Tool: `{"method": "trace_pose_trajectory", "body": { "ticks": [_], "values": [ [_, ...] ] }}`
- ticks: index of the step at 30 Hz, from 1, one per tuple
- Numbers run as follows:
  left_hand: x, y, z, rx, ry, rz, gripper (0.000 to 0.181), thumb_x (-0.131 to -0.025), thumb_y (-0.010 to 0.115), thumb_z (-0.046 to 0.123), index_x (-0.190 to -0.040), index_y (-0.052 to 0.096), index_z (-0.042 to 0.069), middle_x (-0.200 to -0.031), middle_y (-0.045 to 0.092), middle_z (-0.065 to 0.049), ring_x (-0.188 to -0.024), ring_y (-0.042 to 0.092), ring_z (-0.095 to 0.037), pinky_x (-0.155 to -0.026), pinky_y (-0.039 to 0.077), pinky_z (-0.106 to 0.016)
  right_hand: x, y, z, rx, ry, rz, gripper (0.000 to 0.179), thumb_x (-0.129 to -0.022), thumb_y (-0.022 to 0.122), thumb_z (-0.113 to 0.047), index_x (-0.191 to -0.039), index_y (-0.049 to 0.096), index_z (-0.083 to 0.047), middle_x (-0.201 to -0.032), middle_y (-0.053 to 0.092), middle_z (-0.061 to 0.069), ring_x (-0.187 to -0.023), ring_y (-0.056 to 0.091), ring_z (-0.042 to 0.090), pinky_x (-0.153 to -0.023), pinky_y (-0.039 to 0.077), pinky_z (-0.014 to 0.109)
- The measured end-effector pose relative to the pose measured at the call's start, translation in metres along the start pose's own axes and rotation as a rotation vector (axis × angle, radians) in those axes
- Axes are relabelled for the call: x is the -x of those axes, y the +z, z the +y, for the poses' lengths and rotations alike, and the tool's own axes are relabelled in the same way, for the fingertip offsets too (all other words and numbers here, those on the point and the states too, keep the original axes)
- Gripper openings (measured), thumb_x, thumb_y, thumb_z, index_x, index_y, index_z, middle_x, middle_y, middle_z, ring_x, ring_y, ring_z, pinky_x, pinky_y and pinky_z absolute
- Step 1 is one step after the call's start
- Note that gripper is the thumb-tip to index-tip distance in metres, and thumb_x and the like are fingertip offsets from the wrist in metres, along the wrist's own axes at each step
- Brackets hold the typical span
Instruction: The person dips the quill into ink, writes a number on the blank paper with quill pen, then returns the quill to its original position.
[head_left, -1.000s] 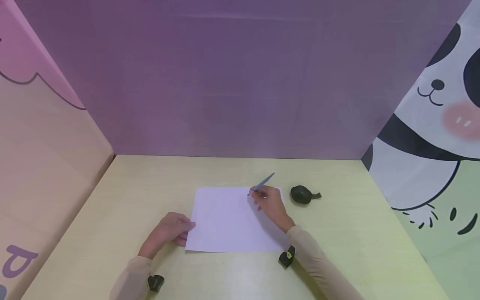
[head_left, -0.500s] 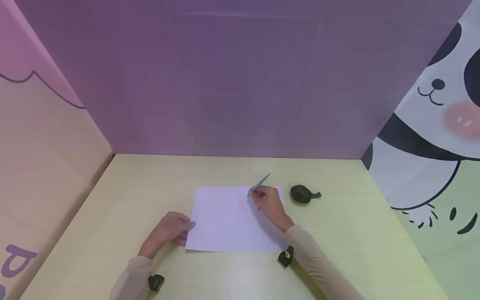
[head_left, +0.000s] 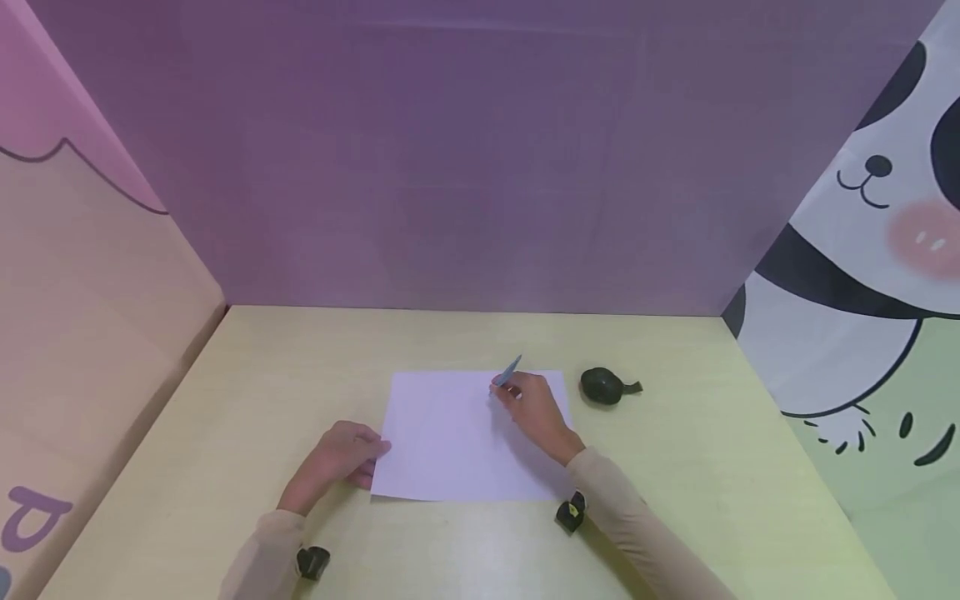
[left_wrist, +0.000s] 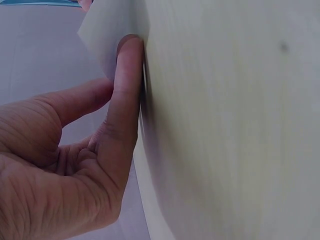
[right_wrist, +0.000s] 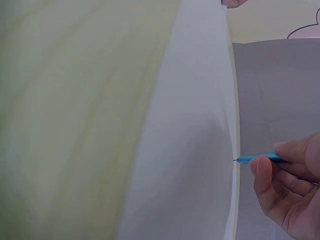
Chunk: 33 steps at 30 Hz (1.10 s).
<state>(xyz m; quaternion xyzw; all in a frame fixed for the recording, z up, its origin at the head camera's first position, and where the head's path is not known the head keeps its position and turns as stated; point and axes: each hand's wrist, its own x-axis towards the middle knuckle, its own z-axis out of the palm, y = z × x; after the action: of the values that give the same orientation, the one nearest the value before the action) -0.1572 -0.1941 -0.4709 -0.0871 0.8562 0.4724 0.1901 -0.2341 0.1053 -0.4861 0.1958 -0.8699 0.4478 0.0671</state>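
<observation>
A white sheet of paper (head_left: 450,450) lies in the middle of the table in the head view. At its left edge my left hand (head_left: 341,457) pinches it; the left wrist view shows the thumb (left_wrist: 82,102) on one face of the sheet and a finger (left_wrist: 127,95) on the other. Over the far right part of the paper, my right hand (head_left: 538,414) grips a blue pen (head_left: 510,369) between thumb and fingers. In the right wrist view the pen (right_wrist: 250,158) points its dark tip at the paper's surface.
Right of the paper sits a dark green rounded thing (head_left: 602,387) with a short stem. The pale wooden table (head_left: 697,467) meets a purple wall (head_left: 480,167) at the back. Printed panels stand at both sides, a panda (head_left: 855,250) on the right one.
My right hand has shifted slightly left with the pen, whose upper end now stands steeper and further left. The left hand keeps its hold on the paper's edge.
</observation>
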Motion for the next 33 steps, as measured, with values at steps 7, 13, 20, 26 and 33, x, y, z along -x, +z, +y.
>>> {"method": "trace_pose_trajectory", "body": {
  "ticks": [7,13,20,26,33],
  "values": [
    [-0.0001,-0.0001,0.0009,-0.009,0.002,0.008,0.033,-0.101,0.066,0.011,-0.119,0.063,-0.016,-0.085,0.072,-0.015,-0.065,0.072,-0.019,-0.062,0.063,-0.034,0.0010,-0.0006,-0.0055,-0.040,0.059,-0.049,0.012,-0.099,0.070,-0.007,-0.103,0.077,0.002,-0.088,0.075,0.012,-0.067,0.065,0.014,-0.049,0.055,0.023],
    [0.0005,-0.0005,0.0029,-0.018,-0.003,0.015,0.034,-0.101,0.066,0.011,-0.120,0.062,-0.017,-0.086,0.073,-0.016,-0.066,0.072,-0.019,-0.062,0.064,-0.034,0.0016,-0.0015,-0.0082,-0.057,0.076,-0.077,0.013,-0.100,0.069,-0.007,-0.104,0.078,0.002,-0.086,0.075,0.013,-0.066,0.065,0.015,-0.050,0.056,0.023],
    [0.0001,0.0004,0.0024,-0.015,-0.005,0.019,0.033,-0.101,0.066,0.010,-0.120,0.063,-0.017,-0.085,0.073,-0.016,-0.064,0.072,-0.018,-0.062,0.063,-0.033,0.0031,-0.0028,-0.0081,-0.075,0.082,-0.103,0.014,-0.100,0.070,-0.008,-0.104,0.078,0.002,-0.080,0.072,0.014,-0.059,0.060,0.012,-0.048,0.052,0.022],
    [0.0007,0.0011,0.0026,-0.014,-0.008,0.029,0.031,-0.100,0.067,0.010,-0.117,0.064,-0.016,-0.084,0.072,-0.015,-0.062,0.071,-0.017,-0.061,0.063,-0.033,0.0059,-0.0049,-0.0080,-0.075,0.073,-0.130,0.015,-0.100,0.070,-0.011,-0.102,0.078,0.002,-0.073,0.070,0.014,-0.049,0.055,0.009,-0.045,0.042,0.020],
    [0.0030,0.0017,0.0031,-0.023,-0.012,0.034,0.032,-0.101,0.066,0.010,-0.118,0.064,-0.016,-0.086,0.072,-0.016,-0.063,0.070,-0.017,-0.062,0.063,-0.032,0.0091,-0.0057,-0.0071,-0.083,0.044,-0.158,0.017,-0.101,0.069,-0.012,-0.101,0.078,0.002,-0.070,0.069,0.013,-0.049,0.054,0.010,-0.046,0.042,0.020]
  ]
}}
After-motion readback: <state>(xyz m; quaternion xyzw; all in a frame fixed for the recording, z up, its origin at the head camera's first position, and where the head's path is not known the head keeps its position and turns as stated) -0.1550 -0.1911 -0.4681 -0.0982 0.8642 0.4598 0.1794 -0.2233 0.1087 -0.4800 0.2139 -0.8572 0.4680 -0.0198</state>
